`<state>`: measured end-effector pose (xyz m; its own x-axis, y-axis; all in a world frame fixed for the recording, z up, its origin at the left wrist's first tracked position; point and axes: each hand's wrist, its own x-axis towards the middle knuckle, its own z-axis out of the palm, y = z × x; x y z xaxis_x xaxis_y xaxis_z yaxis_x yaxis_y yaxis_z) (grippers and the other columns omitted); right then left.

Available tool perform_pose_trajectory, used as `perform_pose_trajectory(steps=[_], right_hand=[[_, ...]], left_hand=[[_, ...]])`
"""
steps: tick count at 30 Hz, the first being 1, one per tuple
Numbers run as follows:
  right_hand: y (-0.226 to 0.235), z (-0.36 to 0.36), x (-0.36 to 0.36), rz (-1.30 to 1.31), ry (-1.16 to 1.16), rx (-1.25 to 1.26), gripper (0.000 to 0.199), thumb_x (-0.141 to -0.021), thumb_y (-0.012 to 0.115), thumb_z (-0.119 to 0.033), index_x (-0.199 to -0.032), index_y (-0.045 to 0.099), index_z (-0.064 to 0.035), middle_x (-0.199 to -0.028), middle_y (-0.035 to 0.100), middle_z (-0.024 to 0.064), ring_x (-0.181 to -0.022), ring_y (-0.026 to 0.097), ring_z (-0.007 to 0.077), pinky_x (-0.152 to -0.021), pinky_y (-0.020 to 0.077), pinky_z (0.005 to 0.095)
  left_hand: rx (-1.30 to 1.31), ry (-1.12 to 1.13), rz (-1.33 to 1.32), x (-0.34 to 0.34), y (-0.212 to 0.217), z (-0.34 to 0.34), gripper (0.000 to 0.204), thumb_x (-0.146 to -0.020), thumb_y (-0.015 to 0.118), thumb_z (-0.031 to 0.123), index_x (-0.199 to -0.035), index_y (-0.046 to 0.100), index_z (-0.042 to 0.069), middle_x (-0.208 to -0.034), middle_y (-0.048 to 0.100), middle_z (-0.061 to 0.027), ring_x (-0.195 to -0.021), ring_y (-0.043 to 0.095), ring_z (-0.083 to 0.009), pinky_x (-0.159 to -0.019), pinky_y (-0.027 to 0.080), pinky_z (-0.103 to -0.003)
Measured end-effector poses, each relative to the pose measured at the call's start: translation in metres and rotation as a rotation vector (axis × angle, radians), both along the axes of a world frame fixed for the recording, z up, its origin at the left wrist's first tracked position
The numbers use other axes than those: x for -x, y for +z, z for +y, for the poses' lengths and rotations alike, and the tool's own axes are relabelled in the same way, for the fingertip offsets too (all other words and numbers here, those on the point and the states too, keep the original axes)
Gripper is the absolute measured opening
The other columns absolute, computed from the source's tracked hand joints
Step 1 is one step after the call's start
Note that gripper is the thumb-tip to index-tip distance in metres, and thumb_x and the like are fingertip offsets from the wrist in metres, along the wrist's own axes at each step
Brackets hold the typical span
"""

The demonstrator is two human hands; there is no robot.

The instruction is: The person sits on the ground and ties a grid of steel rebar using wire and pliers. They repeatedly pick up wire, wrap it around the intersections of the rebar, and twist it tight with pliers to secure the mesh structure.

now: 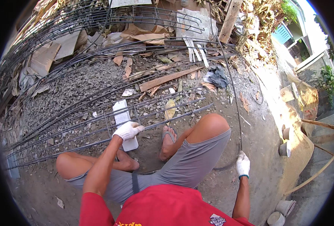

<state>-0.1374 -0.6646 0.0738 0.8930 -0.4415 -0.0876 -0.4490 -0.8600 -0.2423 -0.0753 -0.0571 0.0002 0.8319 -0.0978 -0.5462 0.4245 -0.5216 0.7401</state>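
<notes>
My left hand point(128, 130), in a white knit glove, is closed round the near bar of a long rebar cage point(174, 116) lying in front of my knees. Small cross ties join its bars. Beneath that hand a flat white piece point(121, 113) stretches under the cage. Off to the right, my right hand point(243, 164), gloved too, grips a thin dark steel rod point(233, 84) that runs away from me toward the far debris. A dark, blurred curved length shows left of this hand; whether it belongs to the rod I cannot tell.
Gravel point(80, 86) and loose long bars lie beyond the cage. Another rebar cage point(136, 17) stands at the back. A wooden plank point(168, 79), black plastic point(216, 77) and dry leaves litter the ground. Buckets point(285, 148) and a sand heap point(300, 162) are at right.
</notes>
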Motion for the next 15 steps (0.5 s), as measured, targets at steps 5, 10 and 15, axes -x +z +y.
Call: perform_pose_trajectory(steps=[5, 10, 15], right_hand=[[-0.052, -0.054, 0.003, -0.023, -0.091, 0.049, 0.049, -0.108, 0.045, -0.043, -0.125, 0.072, -0.0057, -0.118, 0.073, 0.0234, -0.116, 0.069, 0.0402, -0.098, 0.0525, 0.0443], [-0.122, -0.093, 0.01, 0.178, -0.193, 0.254, 0.058, -0.107, 0.042, -0.05, -0.117, 0.073, -0.002, -0.111, 0.073, 0.0266, -0.109, 0.068, 0.0464, -0.096, 0.0519, 0.0495], [-0.163, -0.088, 0.001, 0.202, -0.347, 0.275, 0.048, -0.103, 0.053, -0.044, -0.126, 0.069, -0.0045, -0.117, 0.073, 0.0259, -0.113, 0.069, 0.0435, -0.099, 0.0523, 0.0501]], left_hand=[[-0.044, -0.087, -0.088, -0.006, -0.003, 0.001, 0.043, -0.097, 0.067, 0.044, -0.095, 0.076, 0.002, -0.071, 0.066, -0.0069, -0.065, 0.058, -0.0165, -0.065, 0.05, -0.038], [-0.052, -0.058, -0.042, -0.004, 0.011, -0.001, 0.045, -0.096, 0.068, 0.046, -0.09, 0.076, 0.002, -0.071, 0.068, -0.0051, -0.068, 0.061, -0.014, -0.065, 0.05, -0.035], [-0.076, -0.124, -0.033, -0.009, 0.004, -0.002, 0.046, -0.096, 0.067, 0.044, -0.09, 0.075, -0.001, -0.072, 0.068, -0.0062, -0.069, 0.061, -0.0142, -0.066, 0.05, -0.035]])
